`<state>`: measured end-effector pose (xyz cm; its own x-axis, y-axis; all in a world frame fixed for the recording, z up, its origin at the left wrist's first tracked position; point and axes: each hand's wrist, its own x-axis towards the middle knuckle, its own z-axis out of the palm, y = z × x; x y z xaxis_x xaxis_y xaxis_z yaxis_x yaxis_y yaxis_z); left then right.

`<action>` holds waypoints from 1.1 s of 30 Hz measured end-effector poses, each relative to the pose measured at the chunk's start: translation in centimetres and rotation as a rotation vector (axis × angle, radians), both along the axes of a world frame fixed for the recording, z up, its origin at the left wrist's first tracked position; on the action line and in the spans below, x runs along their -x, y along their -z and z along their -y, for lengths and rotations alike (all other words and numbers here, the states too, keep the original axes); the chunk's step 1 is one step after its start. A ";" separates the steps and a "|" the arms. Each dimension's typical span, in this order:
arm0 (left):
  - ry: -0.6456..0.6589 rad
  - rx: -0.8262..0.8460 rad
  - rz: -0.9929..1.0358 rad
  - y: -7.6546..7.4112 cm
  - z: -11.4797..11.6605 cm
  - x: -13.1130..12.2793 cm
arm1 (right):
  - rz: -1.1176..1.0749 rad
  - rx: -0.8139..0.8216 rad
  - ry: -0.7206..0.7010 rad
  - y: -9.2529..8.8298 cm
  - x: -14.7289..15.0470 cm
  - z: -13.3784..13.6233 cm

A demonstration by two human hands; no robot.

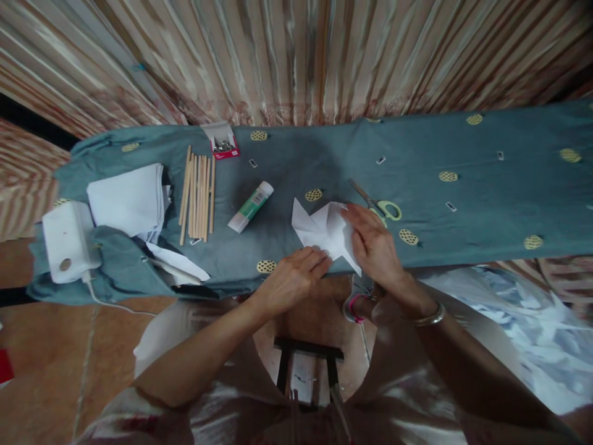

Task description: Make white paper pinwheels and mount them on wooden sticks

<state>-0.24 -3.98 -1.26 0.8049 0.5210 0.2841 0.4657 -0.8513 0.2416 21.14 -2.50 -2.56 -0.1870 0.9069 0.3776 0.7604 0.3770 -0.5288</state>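
Observation:
A white paper pinwheel (327, 232), with pointed folded blades, lies near the front edge of the cloth-covered table. My left hand (294, 278) has its fingers curled together at the pinwheel's lower left, gripping the edge of the paper. Over the right-hand blades, my right hand (377, 244) holds the paper; its fingers are bent and partly hide it. Just beyond my right fingers lie scissors (377, 203) with pale green handles. A green and white glue stick box (251, 207) rests to the left of the pinwheel.
Several wooden sticks (198, 194) lie left of the glue box. Behind them stands an open red box (225, 147) of small metal pieces. Folded white sheets (127, 198) and a white corded device (69, 241) occupy the left end. A striped curtain (296, 62) hangs behind the table.

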 end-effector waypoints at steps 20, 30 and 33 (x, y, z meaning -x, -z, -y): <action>-0.192 -0.067 0.098 0.9 -3.9 3.0 | 0.130 0.065 0.164 -0.9 -1.3 -2.3; -0.276 -0.093 0.111 0.7 -5.1 3.8 | -0.034 0.253 0.231 -1.4 -0.8 -0.2; -0.255 -0.127 0.135 0.3 -4.3 3.2 | -0.052 0.262 0.235 -1.2 -0.9 0.3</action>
<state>-3.47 0.31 -1.51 0.6038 0.6544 0.4553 0.6388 -0.7388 0.2148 21.99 -2.76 -1.35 0.0521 0.9902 0.1296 0.7798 0.0407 -0.6247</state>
